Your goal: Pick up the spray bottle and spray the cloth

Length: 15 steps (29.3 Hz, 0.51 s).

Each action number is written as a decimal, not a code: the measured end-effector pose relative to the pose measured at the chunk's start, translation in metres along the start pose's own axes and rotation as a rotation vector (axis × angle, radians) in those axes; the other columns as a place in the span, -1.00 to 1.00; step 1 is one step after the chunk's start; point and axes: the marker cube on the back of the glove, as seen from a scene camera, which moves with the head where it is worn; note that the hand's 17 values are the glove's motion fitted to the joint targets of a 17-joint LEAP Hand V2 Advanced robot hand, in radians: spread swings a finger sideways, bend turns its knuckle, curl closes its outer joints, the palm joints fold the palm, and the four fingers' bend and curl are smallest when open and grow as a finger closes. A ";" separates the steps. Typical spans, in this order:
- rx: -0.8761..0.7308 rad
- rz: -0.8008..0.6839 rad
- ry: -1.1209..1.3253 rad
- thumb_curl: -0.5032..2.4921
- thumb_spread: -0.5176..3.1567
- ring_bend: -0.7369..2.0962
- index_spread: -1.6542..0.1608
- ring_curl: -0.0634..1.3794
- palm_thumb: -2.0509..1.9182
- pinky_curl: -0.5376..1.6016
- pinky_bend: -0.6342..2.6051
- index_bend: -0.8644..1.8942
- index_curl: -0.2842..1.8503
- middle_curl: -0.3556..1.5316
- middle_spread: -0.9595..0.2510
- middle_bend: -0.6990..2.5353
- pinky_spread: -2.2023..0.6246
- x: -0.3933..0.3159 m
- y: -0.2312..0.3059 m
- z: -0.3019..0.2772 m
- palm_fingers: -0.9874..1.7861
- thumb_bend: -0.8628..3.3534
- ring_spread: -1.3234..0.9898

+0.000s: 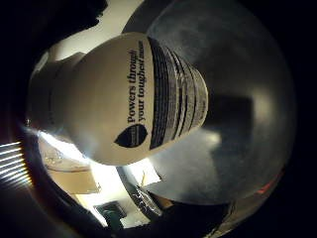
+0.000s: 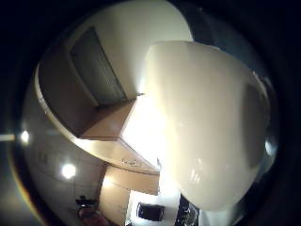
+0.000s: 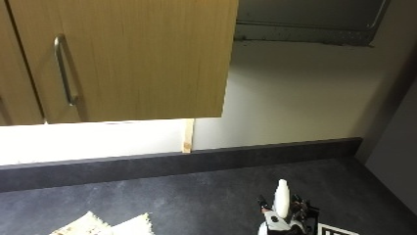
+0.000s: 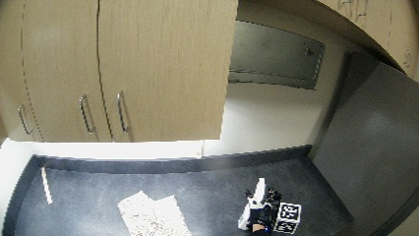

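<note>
A white spray bottle (image 4: 254, 209) stands out of my gloved right hand (image 4: 267, 212) over the dark countertop (image 4: 196, 191), at its front right. In the outside view the bottle's white top (image 3: 281, 195) rises above the hand (image 3: 287, 218), which wraps around the bottle's middle. Both palm views are largely filled by the bottle: its printed label (image 1: 148, 94) in one and its plain white body (image 2: 207, 122) in the other. A pale speckled cloth (image 4: 150, 214) lies flat on the counter to the left of the hand, a good gap away; its edge shows as the cloth (image 3: 107, 225).
Wooden wall cupboards (image 4: 118, 64) with metal handles hang above the counter. A dark tall panel (image 4: 367, 147) closes the right side. A thin pale strip (image 4: 45, 184) lies at the counter's left end. A dark upstand (image 3: 182, 164) runs along the back wall.
</note>
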 end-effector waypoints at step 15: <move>-0.003 -0.070 -0.100 -0.31 -0.14 -0.14 0.60 -0.43 0.58 -0.31 -0.45 -0.09 -0.37 -0.16 0.61 -0.25 0.67 -0.005 -0.009 0.001 0.34 -0.55 0.18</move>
